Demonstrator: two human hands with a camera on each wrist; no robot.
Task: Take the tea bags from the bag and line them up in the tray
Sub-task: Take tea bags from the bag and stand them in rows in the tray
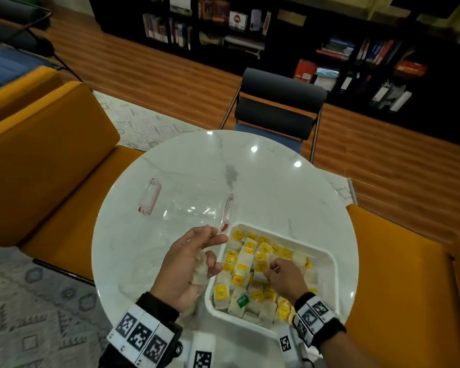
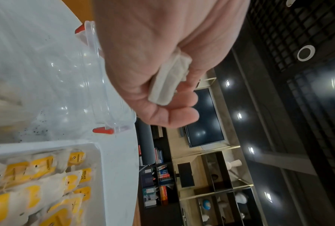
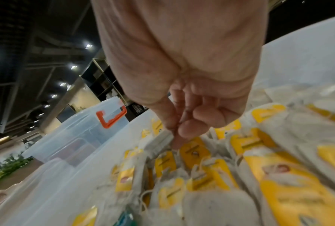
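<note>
a round white marble table [image 1: 170,166] is carrying everything, with orange seats [image 1: 51,160] standing to its left and right and a dark chair [image 1: 279,112] at the far side, a black bookshelf [image 1: 356,54] running behind. a white tray [image 1: 327,258] is sitting on the near right of the table, nearly filled with tea bags [image 1: 243,261], pale paper pouches with yellow tags lying in rough rows, one green tag [image 1: 241,301] showing near the near edge. a clear plastic container [image 1: 186,208] with red clips is lying just beyond the tray's far left corner, partly blocking the way between the left hand and the far table. the left hand [image 1: 189,266] is hovering just left of the tray, palm turned up, its lower fingers curling around a small bunch of white tea bags [image 2: 168,81] while the forefinger and thumb are stretching out loosely. the right hand [image 1: 284,277] is reaching down inside the tray, over its middle rows, thumb and forefinger pinching the top edge of one tea bag [image 3: 158,142] standing among the others
</note>
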